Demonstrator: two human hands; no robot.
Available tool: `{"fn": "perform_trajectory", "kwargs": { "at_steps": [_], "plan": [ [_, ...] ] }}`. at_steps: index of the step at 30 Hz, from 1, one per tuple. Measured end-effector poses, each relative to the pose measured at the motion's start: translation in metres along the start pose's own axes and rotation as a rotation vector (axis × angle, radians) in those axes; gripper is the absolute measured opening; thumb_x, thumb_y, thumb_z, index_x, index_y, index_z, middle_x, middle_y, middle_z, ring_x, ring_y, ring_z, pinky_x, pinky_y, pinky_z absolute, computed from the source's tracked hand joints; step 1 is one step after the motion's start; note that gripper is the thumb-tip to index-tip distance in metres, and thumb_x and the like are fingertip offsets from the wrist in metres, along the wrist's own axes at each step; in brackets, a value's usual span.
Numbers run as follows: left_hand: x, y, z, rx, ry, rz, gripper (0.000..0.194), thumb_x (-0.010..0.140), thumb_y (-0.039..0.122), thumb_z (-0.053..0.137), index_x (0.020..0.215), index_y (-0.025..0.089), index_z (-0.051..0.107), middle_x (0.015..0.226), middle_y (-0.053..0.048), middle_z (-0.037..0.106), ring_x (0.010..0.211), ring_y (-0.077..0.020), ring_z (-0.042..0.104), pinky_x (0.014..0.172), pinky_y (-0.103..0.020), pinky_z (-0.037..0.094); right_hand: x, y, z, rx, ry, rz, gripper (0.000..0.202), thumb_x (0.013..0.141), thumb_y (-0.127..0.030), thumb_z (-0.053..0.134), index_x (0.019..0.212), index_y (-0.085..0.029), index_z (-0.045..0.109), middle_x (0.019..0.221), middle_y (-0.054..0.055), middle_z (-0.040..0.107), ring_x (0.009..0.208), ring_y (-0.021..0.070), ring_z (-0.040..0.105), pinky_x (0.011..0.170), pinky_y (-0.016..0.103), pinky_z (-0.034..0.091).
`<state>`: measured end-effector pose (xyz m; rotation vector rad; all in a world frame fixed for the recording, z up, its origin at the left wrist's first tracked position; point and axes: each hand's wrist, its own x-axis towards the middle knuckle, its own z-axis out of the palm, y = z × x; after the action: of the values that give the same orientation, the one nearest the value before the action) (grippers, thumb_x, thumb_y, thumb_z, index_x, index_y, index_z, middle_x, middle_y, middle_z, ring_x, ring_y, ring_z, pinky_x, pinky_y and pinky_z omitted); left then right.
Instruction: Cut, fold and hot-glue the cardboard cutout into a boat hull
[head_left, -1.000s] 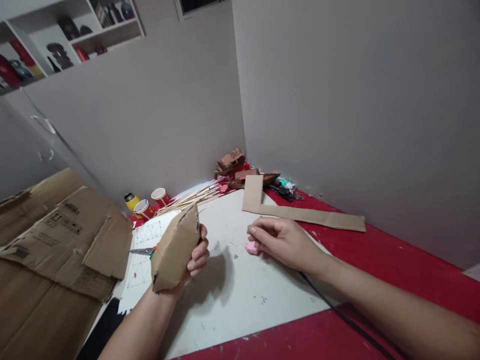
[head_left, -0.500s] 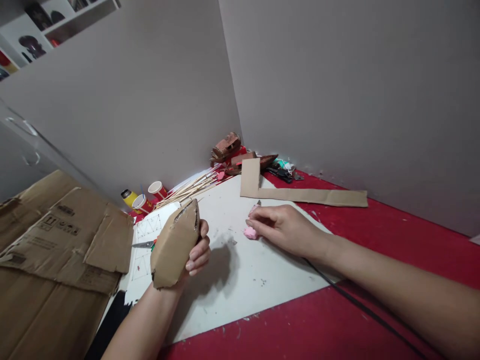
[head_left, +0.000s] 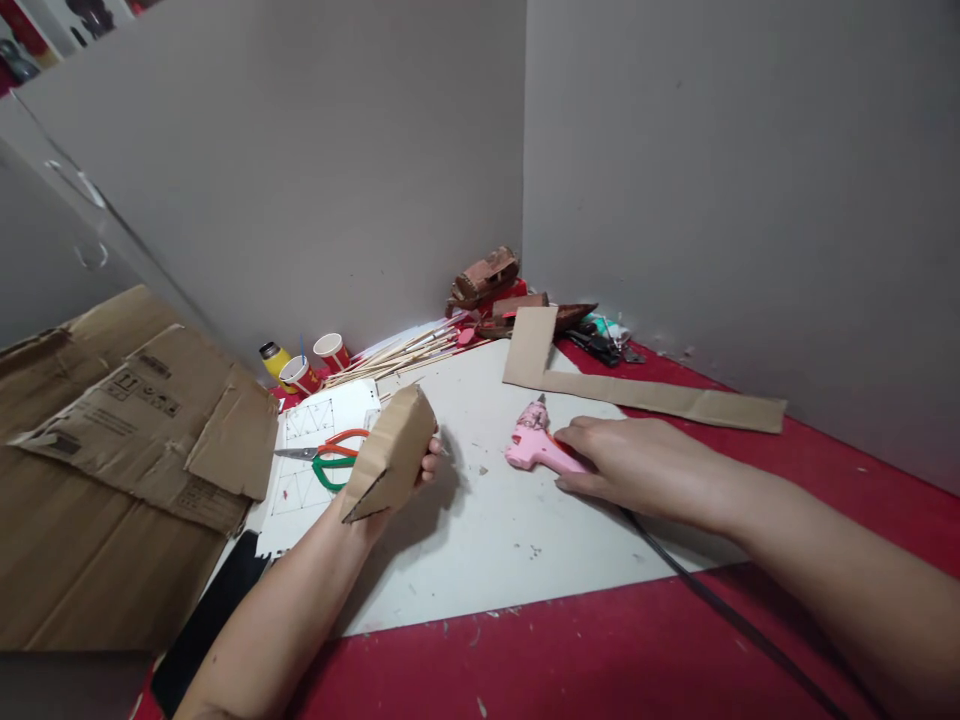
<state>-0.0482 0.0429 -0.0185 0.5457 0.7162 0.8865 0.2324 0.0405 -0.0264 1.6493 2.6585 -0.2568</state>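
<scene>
A folded cardboard piece is in my left hand, tilted above the white board; its body hides most of my fingers. On the right, my right hand is closed round the handle of a pink glue gun at the board's surface. The gun's nozzle points away from me, and a dark cord trails from under my wrist. Scissors with orange and green handles lie on the drawn sheet, left of the cardboard piece.
An L-shaped cardboard strip lies behind my right hand. Wooden sticks, two paper cups, a yellow bottle and brown models stand farther back. Large cardboard fills the left, beside a black object.
The cardboard piece has turned in my left hand. My right hand has shifted back to the handle, uncovering the glue gun. The view has swung left, showing more of the scissors.
</scene>
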Motion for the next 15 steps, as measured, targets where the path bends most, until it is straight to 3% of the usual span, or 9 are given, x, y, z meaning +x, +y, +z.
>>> {"fn": "perform_trajectory", "kwargs": {
  "at_steps": [4,9,12,15],
  "plan": [
    [0.011,-0.001,-0.013,-0.097,0.073,-0.011,0.014,0.087,0.015,0.046,0.093,0.014,0.059,0.072,-0.006,0.062,0.053,-0.0122,0.057,0.047,-0.020,0.048,0.003,0.001,0.006,0.010,0.045,-0.002,0.019,0.088,-0.028,0.050,0.084,-0.016,0.064,0.090,0.013,0.070,0.076,0.0276,0.066,0.060,0.032,0.037],
    [0.014,0.000,-0.015,-0.175,0.112,-0.019,0.018,0.091,0.017,0.043,0.097,0.014,0.060,0.073,-0.007,0.062,0.053,-0.0128,0.058,0.046,-0.020,0.048,0.004,0.002,0.002,0.181,0.089,0.011,0.028,0.091,-0.034,0.046,0.093,-0.018,0.068,0.086,0.011,0.073,0.072,0.0267,0.066,0.057,0.031,0.039],
    [0.013,0.001,-0.012,-0.204,0.124,-0.031,0.023,0.094,0.019,0.038,0.096,0.013,0.060,0.072,-0.008,0.062,0.051,-0.0124,0.057,0.044,-0.019,0.048,0.000,0.007,-0.009,0.381,0.130,-0.012,0.030,0.090,-0.039,0.050,0.100,-0.019,0.069,0.089,0.008,0.073,0.070,0.0228,0.065,0.057,0.030,0.042],
    [0.012,0.002,-0.008,-0.228,0.132,-0.040,0.030,0.096,0.019,0.031,0.094,0.011,0.060,0.070,-0.009,0.062,0.049,-0.0120,0.057,0.044,-0.019,0.048,-0.010,0.013,-0.021,0.730,0.193,-0.002,0.038,0.085,-0.044,0.060,0.114,-0.020,0.066,0.082,0.006,0.070,0.063,0.0190,0.062,0.054,0.029,0.046]
  ]
}}
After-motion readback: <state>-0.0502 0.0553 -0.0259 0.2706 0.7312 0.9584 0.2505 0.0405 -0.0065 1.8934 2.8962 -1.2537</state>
